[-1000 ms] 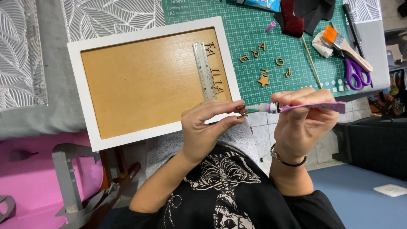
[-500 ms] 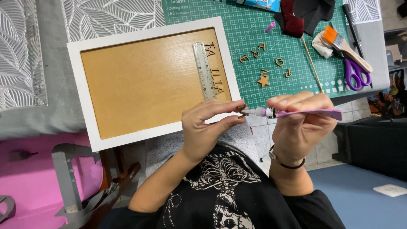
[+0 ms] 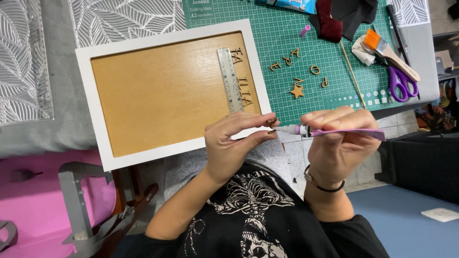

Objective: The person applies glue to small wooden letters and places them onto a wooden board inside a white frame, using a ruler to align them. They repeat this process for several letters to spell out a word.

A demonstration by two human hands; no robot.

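Note:
My left hand (image 3: pixel 236 138) pinches a small wooden letter (image 3: pixel 273 123) between thumb and fingertips, just below the white-framed wooden board (image 3: pixel 162 91). My right hand (image 3: pixel 339 143) squeezes a flattened purple glue tube (image 3: pixel 334 131), whose nozzle touches the letter. A clear ruler (image 3: pixel 230 79) lies upright on the board with several wooden letters (image 3: pixel 245 91) set along its right edge. More loose wooden letters (image 3: pixel 299 64) and a wooden star (image 3: pixel 297 90) lie on the green cutting mat (image 3: pixel 287 38).
Purple scissors (image 3: pixel 399 83), an orange-handled brush (image 3: pixel 382 48), a thin wooden stick (image 3: pixel 352 74), a purple cap (image 3: pixel 304 30) and dark felt pieces (image 3: pixel 334 16) sit on the mat's right side. Leaf-patterned cloth (image 3: pixel 28 62) covers the left. A pink surface (image 3: pixel 33 200) lies lower left.
Both hands stay almost still; the glue tube has tipped very slightly at the letter.

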